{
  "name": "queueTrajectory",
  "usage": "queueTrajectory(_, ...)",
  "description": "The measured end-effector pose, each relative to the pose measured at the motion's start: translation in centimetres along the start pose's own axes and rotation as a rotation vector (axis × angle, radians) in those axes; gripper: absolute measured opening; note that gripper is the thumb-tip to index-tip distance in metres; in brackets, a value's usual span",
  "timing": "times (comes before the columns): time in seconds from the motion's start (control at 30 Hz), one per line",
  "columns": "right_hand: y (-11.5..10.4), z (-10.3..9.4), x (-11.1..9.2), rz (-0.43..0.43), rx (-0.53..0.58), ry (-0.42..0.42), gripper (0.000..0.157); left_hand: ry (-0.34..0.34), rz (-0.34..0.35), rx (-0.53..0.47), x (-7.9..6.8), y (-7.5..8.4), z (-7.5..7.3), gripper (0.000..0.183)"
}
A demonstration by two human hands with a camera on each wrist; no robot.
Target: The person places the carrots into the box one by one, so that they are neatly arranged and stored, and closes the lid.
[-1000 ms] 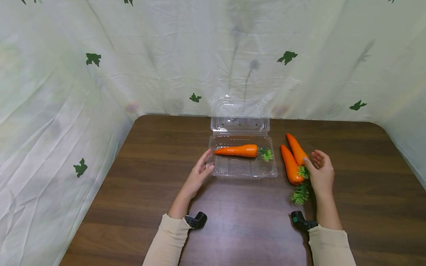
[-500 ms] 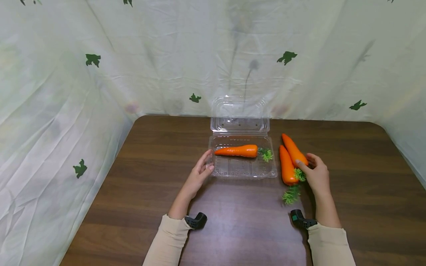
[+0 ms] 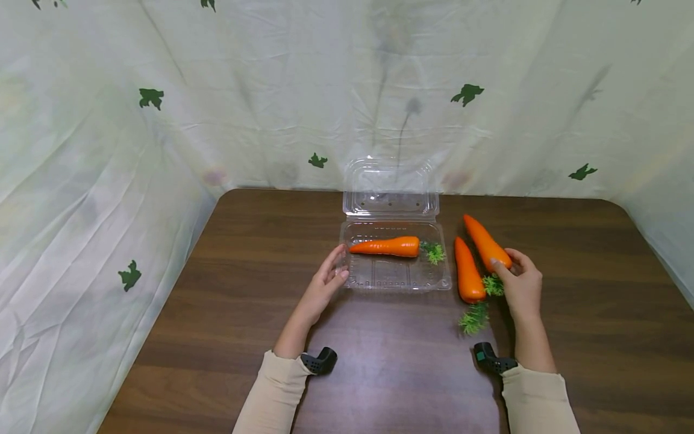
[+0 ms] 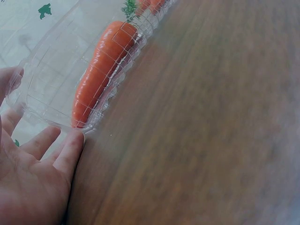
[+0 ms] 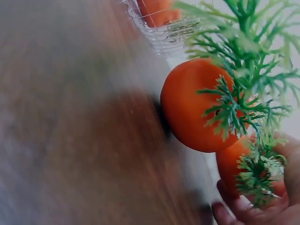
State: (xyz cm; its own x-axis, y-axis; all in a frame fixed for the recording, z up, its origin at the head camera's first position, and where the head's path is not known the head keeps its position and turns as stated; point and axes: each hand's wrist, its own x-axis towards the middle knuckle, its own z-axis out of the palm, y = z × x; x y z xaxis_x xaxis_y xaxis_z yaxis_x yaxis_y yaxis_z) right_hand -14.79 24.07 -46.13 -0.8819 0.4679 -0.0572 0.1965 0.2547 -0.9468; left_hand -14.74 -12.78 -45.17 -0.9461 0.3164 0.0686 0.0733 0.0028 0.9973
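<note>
In the head view my right hand (image 3: 523,286) grips the thick end of an orange carrot (image 3: 484,240), thumb on its near side and fingers on the far side. Just left of it a second carrot (image 3: 467,274) lies on the table, its green top toward me. That carrot's round end (image 5: 197,105) fills the middle of the right wrist view. A third carrot (image 3: 386,246) lies crosswise inside a clear plastic clamshell box (image 3: 390,277). My left hand (image 3: 320,290) rests its spread fingers against the box's left side; the left wrist view shows the fingertips (image 4: 72,140) at its edge.
The box's hinged lid (image 3: 390,181) stands raised at the back, in front of a pale curtain (image 3: 260,108) with green leaf shapes. Brown wood-look tabletop (image 3: 271,241) runs around the box. A black wrist camera (image 3: 320,360) sits on each wrist.
Both loose carrots first shifted left toward the box. The right hand then moved its carrot slightly right and away, parting it from the other. The left hand and box stay put.
</note>
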Motion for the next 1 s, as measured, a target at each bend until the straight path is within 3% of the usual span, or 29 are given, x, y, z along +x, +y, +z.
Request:
queueTrajectory(0.27,-0.5,0.1,-0.1,-0.008,0.303,0.100,0.040,0.001,-0.003,-0.010,-0.1,-0.1,0.0,0.056)
queueTrajectory(0.63,-2.1,-0.2,-0.7,-0.087,0.521,0.107,0.033,0.006,0.002,-0.005,0.0,-0.2,0.0,0.056)
queueTrajectory(1.0,-3.4,-0.1,-1.3,-0.131,0.531,0.100,0.030,-0.002,0.003,-0.003,0.1,-0.1,0.0,0.056)
